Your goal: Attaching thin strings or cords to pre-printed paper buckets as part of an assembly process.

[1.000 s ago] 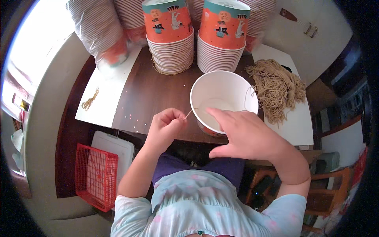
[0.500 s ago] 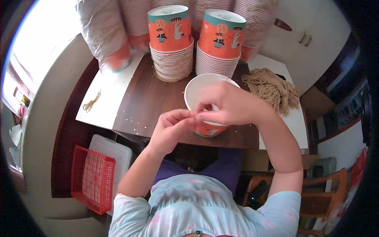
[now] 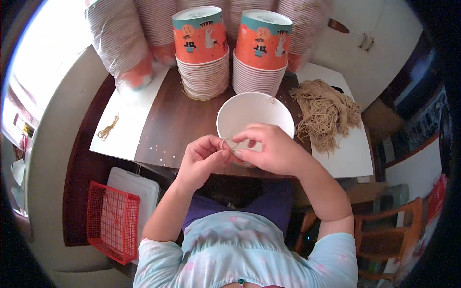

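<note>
An open white-lined paper bucket [image 3: 247, 110] stands mouth up near the table's front edge, orange outside. Over its near rim both my hands meet, fingertips close together. My left hand [image 3: 199, 161] is closed, its thumb and index finger pinching a thin tan cord [image 3: 229, 140]. My right hand [image 3: 273, 151] pinches the same cord from the other side, its fingers curled. A small loop of the cord shows between the hands; its ends are hidden by the fingers. To the right lies a tangled heap of tan cords [image 3: 326, 110].
Two stacks of upturned orange and teal paper buckets [image 3: 199, 43] stand behind the open one. Plastic-wrapped bucket stacks [image 3: 117, 43] line the back. A small cord bundle [image 3: 108, 127] lies on the table's [image 3: 168, 120] left end. Below left is a red plastic basket [image 3: 113, 221].
My right hand has lowered and turned, bringing the cord's loop into sight between the hands. Both hands have shifted slightly left. The view has moved a little.
</note>
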Demonstrator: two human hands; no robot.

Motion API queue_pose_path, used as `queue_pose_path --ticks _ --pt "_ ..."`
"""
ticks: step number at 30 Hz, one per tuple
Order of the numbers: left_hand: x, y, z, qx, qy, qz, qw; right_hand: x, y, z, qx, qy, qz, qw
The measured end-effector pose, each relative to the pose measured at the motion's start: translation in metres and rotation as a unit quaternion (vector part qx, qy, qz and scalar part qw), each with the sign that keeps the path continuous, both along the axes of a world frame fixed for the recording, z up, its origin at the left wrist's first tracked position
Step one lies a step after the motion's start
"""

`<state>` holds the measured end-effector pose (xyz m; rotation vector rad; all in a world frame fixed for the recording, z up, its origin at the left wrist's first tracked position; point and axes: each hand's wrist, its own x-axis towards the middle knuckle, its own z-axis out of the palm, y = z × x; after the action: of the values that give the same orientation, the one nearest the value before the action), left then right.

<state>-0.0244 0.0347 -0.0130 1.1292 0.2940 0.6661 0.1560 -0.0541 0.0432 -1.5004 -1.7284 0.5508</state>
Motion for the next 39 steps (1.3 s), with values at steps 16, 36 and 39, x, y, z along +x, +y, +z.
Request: queue_pose_path --ticks 16,36,39 --pt "-0.002 -0.048 -0.008 0.543 0.119 0.391 0.733 -0.071 -0.044 -0.043 0.179 -0.254 -0.184 0.933" --pt "-0.014 -0.046 -0.018 -0.379 -0.122 0.071 0.914 -0.068 -0.002 -0.09 -0.169 0.759 0.031 0.628" --pt "-0.013 -0.045 -0.023 -0.348 -0.148 0.092 0.921 -0.081 0.004 -0.089 -0.121 0.767 0.027 0.629"
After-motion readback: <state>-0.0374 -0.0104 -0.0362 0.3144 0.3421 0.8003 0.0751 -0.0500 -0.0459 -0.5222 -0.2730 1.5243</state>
